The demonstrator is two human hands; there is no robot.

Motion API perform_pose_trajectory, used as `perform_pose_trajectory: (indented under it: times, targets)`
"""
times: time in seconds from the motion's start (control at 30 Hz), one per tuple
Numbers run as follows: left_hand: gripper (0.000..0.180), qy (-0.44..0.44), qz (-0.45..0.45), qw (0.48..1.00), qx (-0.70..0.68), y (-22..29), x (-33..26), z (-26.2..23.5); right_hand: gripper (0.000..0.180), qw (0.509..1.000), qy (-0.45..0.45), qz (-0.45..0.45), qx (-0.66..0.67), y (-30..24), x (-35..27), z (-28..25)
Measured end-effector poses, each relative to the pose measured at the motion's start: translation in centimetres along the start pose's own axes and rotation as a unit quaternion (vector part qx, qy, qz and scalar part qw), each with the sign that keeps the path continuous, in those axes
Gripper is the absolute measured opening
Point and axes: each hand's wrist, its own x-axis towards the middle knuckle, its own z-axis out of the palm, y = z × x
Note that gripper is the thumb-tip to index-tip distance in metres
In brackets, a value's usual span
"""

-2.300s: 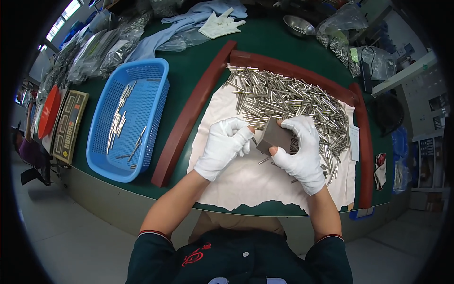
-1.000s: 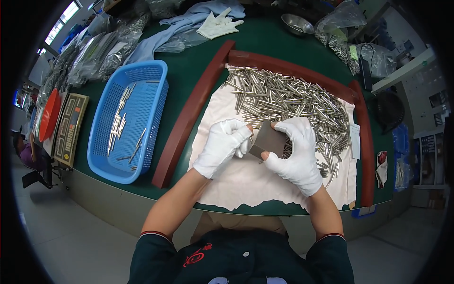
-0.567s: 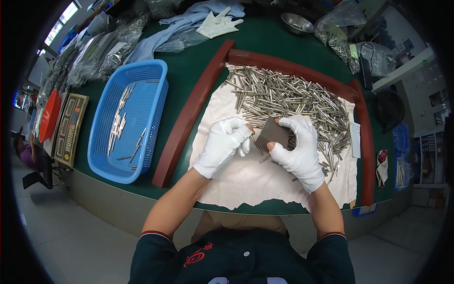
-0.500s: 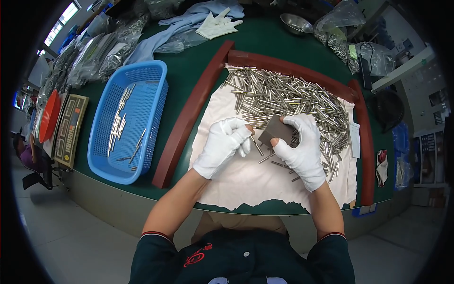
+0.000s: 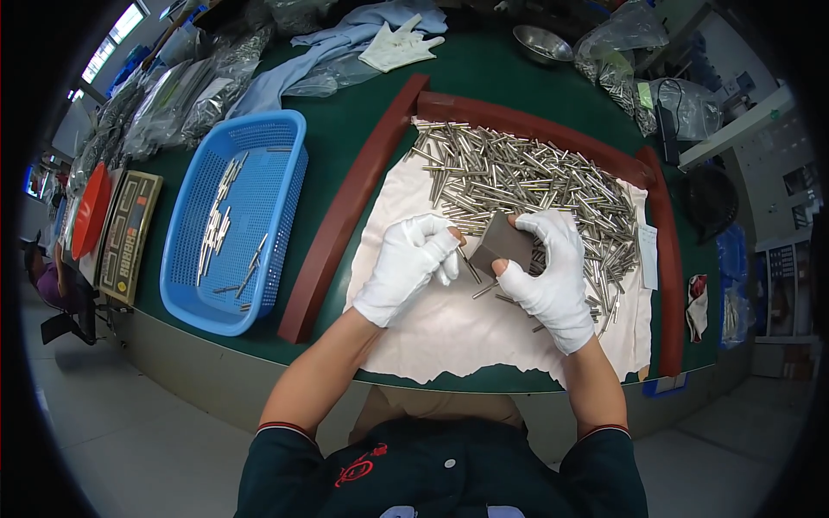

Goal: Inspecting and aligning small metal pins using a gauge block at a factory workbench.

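My left hand (image 5: 406, 263), in a white glove with bare fingertips, pinches a slim metal pin (image 5: 471, 268) between thumb and forefinger. Opposite it, my right hand (image 5: 557, 289), gloved the same way, grips a flat grey-brown block (image 5: 508, 245) that looks like a sanding sponge. The block's left edge is close to the pin; whether they touch I cannot tell. Behind both hands spreads a heap of metal pins (image 5: 518, 173) on a pale cloth (image 5: 432, 345). A few loose pins lie below the block, partly covered by my right hand.
Dark red wooden bars (image 5: 345, 216) frame the cloth on three sides. At left stands a blue plastic basket (image 5: 298, 173) with several pins inside. Further back are plastic bags (image 5: 216, 86), a white glove (image 5: 401, 45) and a metal bowl (image 5: 542, 43). A person (image 5: 60, 285) sits far left.
The block has tilted in my right hand, so more of its broad face shows, and my right thumb has shifted slightly down. My left hand has barely moved.
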Motion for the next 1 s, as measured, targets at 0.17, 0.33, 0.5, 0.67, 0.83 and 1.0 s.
perform_pose_trajectory:
  times: [0.17,0.33,0.5,0.67,0.83,1.0]
  targets:
    - [0.016,0.023,0.001,1.000,0.004,-0.3,-0.1,0.1,0.050,0.997,0.007,-0.066,-0.048,-0.5,-0.4,0.3]
    - [0.016,0.017,0.012,1.000,0.004,-0.4,0.1,0.1,0.052,0.995,0.047,-0.048,-0.068,0.3,-0.2,0.3]
    - [0.018,0.032,0.024,0.999,0.020,-0.5,0.1,0.2,0.056,0.988,0.031,-0.133,-0.067,-0.4,-0.2,0.1]
    - [0.022,0.027,0.000,0.998,0.055,-0.1,-0.1,0.1,0.057,0.986,0.071,-0.094,-0.116,0.5,-0.1,0.1]
    - [0.017,0.032,0.017,0.998,0.042,-0.4,0.0,0.2,0.058,0.987,0.029,-0.134,-0.079,-0.3,-0.4,0.1]
    - [0.016,0.045,0.005,0.997,0.061,0.0,-0.1,0.3,0.057,0.991,0.046,-0.097,-0.077,-0.2,-0.3,0.0]
